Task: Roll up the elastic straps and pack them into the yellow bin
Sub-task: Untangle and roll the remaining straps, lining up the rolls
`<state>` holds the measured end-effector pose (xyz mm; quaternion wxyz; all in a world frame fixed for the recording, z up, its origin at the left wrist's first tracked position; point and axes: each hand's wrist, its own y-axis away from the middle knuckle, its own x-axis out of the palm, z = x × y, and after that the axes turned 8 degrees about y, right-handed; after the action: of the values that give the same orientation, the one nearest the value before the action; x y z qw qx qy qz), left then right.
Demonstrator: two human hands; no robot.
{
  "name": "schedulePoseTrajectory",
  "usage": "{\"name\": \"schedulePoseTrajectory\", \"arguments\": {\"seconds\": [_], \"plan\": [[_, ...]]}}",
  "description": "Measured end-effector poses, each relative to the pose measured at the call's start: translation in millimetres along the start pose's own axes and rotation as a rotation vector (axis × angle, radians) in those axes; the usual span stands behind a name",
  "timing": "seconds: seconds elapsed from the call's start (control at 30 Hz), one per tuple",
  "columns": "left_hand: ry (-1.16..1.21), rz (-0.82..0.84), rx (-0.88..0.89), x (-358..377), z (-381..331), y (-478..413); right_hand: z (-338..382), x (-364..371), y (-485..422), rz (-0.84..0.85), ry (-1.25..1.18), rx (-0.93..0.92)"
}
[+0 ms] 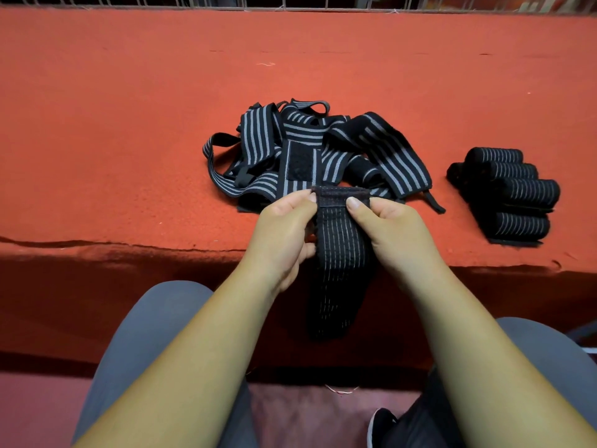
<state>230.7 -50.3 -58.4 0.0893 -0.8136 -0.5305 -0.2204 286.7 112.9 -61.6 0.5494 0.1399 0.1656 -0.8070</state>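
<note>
The top end of a black, grey-striped elastic strap [339, 240] was pinched by the left hand [284, 234] and right hand [397, 234]; a tight, square first fold would be needed.

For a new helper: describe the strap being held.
On the red table, go to the near edge, before the loose pile. The strap hangs over that edge, top pinched by left hand and right hand; all others lie on the table.

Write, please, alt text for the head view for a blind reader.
A left hand and a right hand pinch the top of a black grey-striped elastic strap hanging off a red cloth-covered table. Beyond lie a tangled strap pile and, rightward, several rolled straps.
</note>
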Motion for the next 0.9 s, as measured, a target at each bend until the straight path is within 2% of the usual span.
{"name": "schedulePoseTrajectory", "arguments": {"seconds": [0.4,0.63,0.8,0.9], "plan": [[-0.067,0.083,0.054,1,3,3,-4,-1,0,-0.009,-0.053,0.023],[-0.057,0.083,0.143,2,15,0,-7,3,3,-0.14,0.117,-0.02],[0.036,0.07,0.122,6,9,2,-8,7,2,-0.249,0.141,-0.048],[0.075,0.078,0.115,10,2,2,-6,7,1,-0.171,0.053,0.003]]}}
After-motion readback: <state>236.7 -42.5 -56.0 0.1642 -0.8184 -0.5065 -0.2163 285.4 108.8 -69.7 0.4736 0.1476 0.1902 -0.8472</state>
